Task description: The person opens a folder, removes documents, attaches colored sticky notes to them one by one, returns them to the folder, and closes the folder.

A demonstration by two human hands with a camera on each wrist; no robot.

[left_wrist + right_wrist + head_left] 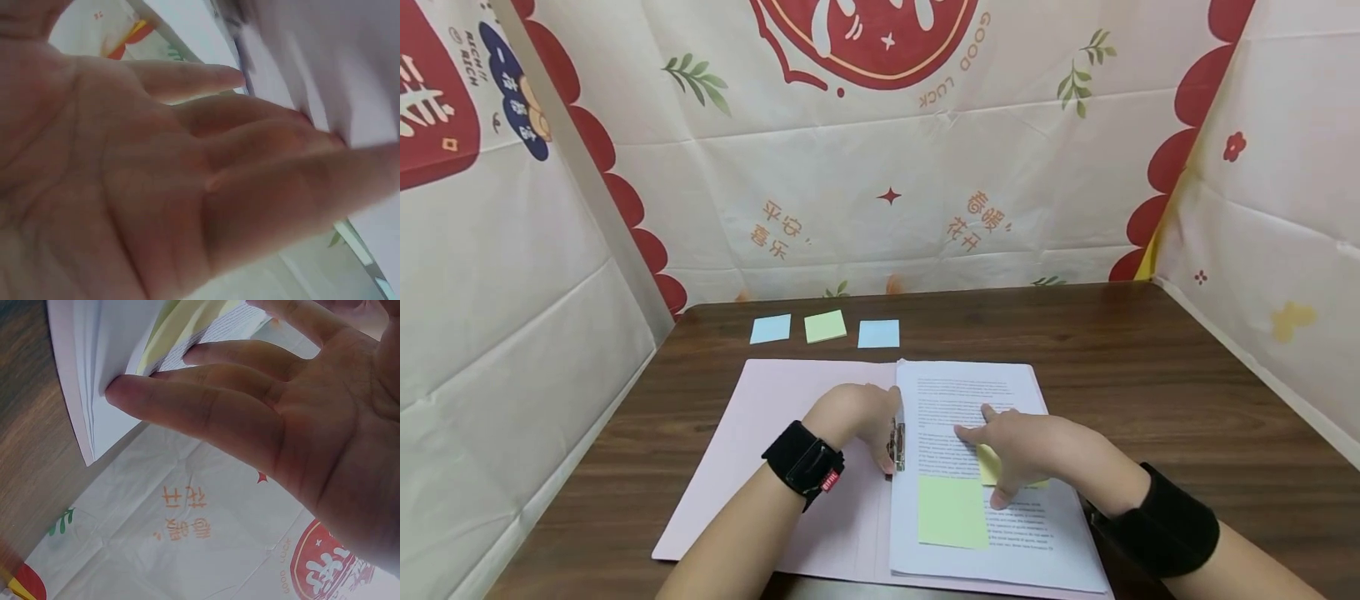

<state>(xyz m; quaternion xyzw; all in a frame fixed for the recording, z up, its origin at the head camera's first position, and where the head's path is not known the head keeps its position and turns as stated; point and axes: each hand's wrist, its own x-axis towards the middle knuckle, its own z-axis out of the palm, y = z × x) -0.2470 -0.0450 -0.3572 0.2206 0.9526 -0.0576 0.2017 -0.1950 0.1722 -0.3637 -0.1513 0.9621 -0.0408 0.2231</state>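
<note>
A pink folder [805,400] lies spread on the table, with a stack of printed pages [958,400] on its right side. At the folder's spine my left hand [861,417] rests beside the metal clip [898,446], its fingertips down on the cover; the left wrist view shows those fingers [269,194] extended. My right hand [1022,450] lies spread over the top page, fingertips touching the paper. It partly covers a yellow sticky note [988,465]. Lower on the same page is a light green sticky note [953,512].
Beyond the folder, a blue sticky note [771,328], a green one [825,326] and another blue note [878,333] lie in a row on the dark wooden table [1105,333]. White printed cloth [850,167] hangs behind the table and along both sides.
</note>
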